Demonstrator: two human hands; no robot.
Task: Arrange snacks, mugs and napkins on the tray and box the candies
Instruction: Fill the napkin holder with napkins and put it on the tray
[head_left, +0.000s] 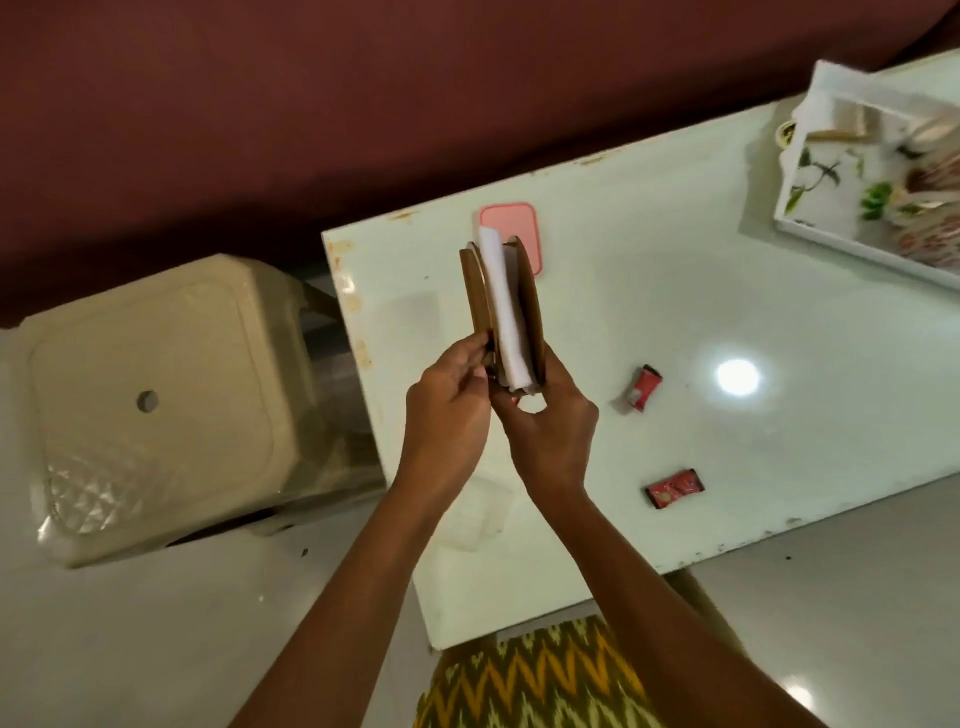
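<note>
We hold the wooden napkin holder (531, 296) above the left end of the table (675, 260), with white napkins (501, 306) standing between its two sides. Our left hand (447, 400) pinches its near end and our right hand (550, 431) grips it from below. A red candy (644, 395) and a second candy (675, 488) lie apart toward the near edge. The tray (857, 252) sits at the far right corner.

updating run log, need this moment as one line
hands: left hand and right hand both hold napkin holder | candies: two loose on table | tray: far right
</note>
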